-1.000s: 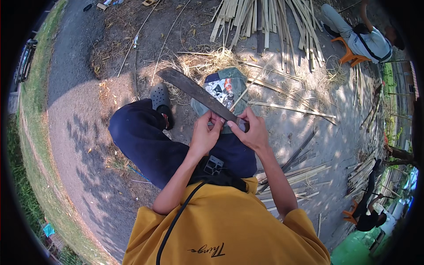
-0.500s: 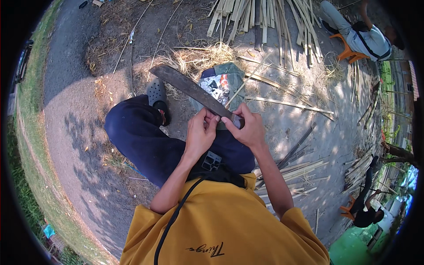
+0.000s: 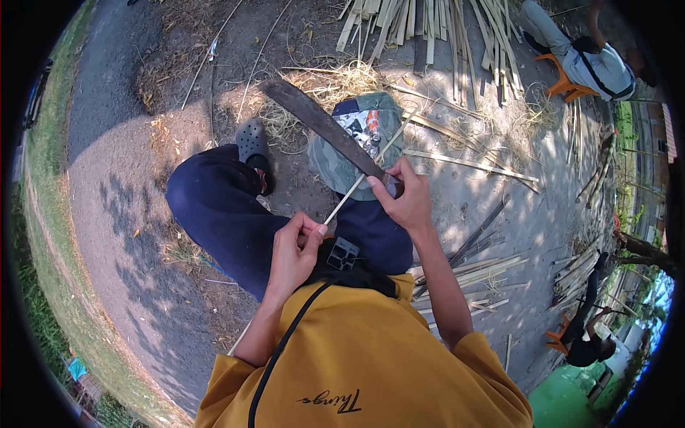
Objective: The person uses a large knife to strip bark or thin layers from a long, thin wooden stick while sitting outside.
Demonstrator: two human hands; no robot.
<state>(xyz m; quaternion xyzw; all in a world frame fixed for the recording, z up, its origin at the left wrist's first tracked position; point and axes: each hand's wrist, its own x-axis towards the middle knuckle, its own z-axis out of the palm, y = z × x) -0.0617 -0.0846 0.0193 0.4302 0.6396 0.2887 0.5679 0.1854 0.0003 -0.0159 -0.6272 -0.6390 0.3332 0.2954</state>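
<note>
My right hand (image 3: 405,200) is closed around the base of a machete (image 3: 317,121), whose dark, broad blade points up and to the left. A thin, pale bamboo strip (image 3: 347,195) crosses by the blade's base, near my right thumb. Nearer my body, my left hand (image 3: 295,246) pinches that strip between thumb and fingers. Its tail shows again beside my left forearm. Beneath the blade, a camouflage cloth (image 3: 332,165) with a printed patch lies over my right leg. The machete's grip is mostly hidden by my right hand.
Split bamboo slats (image 3: 446,36) lie spread on the ground ahead, with pale shavings (image 3: 349,78) before them. More strips (image 3: 478,282) and dark lengths lie to my right. Two people sit on orange stools (image 3: 567,82) at the right. My left foot wears a grey clog (image 3: 251,139).
My left hand has moved away from the blade, down and left toward my body, drawing the strip along. The machete has shifted slightly right and down with my right hand still on it.
</note>
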